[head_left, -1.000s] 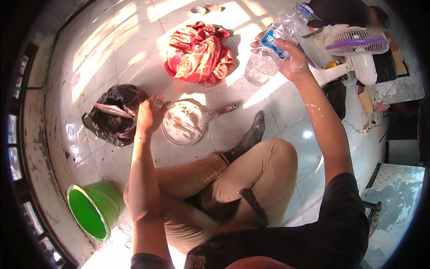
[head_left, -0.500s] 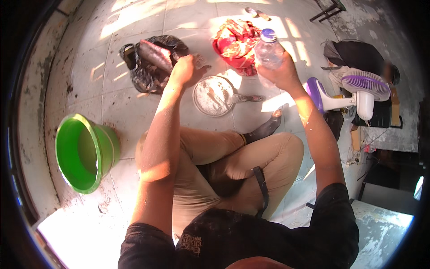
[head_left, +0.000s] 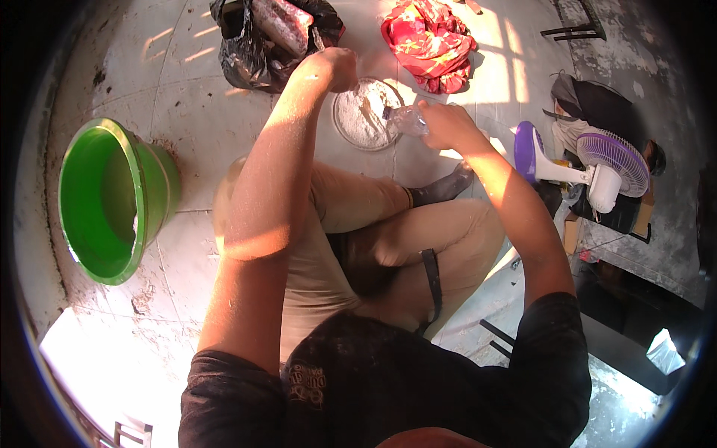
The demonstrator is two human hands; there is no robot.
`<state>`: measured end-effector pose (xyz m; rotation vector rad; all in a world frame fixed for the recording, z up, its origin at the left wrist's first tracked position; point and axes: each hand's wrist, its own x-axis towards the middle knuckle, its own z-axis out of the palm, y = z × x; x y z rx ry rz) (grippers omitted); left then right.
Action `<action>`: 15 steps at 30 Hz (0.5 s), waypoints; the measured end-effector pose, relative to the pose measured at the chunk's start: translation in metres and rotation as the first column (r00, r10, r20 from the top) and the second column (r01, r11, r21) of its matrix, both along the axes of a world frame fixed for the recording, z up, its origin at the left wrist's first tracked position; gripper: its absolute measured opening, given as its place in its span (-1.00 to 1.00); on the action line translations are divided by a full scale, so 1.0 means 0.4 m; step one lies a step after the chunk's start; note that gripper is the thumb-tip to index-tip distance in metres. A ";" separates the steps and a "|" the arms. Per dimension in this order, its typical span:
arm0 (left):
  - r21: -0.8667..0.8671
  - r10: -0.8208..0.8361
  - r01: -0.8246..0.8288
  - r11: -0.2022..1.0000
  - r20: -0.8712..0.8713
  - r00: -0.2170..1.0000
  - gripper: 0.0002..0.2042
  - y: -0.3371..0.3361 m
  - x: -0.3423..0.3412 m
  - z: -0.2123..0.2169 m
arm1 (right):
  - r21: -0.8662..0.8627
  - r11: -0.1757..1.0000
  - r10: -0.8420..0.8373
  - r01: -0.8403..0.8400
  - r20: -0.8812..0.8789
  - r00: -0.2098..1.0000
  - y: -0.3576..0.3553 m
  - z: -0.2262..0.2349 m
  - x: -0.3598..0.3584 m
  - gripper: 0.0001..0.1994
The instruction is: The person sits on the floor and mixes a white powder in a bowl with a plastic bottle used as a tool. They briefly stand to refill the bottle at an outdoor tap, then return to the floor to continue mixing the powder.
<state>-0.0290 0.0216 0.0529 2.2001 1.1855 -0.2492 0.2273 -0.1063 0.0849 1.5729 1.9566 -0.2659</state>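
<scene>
My right hand (head_left: 447, 125) grips a clear plastic bottle (head_left: 411, 120) around its body. The bottle lies tilted, its dark-tipped neck pointing left over a shallow round pan; whether the cap is on cannot be made out. White powder (head_left: 366, 119) with an uneven surface fills the pan (head_left: 340, 136). Above the pan's upper left edge is my left hand (head_left: 334, 69), fingers curled in; anything inside them is hidden. Just beyond that hand sits a black plastic bag (head_left: 246, 63), with a long pinkish-grey item (head_left: 282, 26) showing in its opening.
A green bucket (head_left: 160, 187) stands at the left. Bunched red patterned cloth (head_left: 429, 48) lies beyond the pan. To the right are a purple and white fan (head_left: 609, 168) and a dark bag (head_left: 597, 101). My crossed legs (head_left: 441, 231) are close below the pan.
The bottle went from upright to tilted, and my right hand brought it left and down to the pan. My left hand's fingers are more curled. The whole view has shifted.
</scene>
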 end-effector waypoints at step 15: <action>0.128 -0.107 0.097 0.987 0.076 0.991 -0.69 0.018 0.009 -0.047 | 0.037 0.977 0.202 -0.212 0.190 0.961 0.026 -0.009 -0.050 -0.62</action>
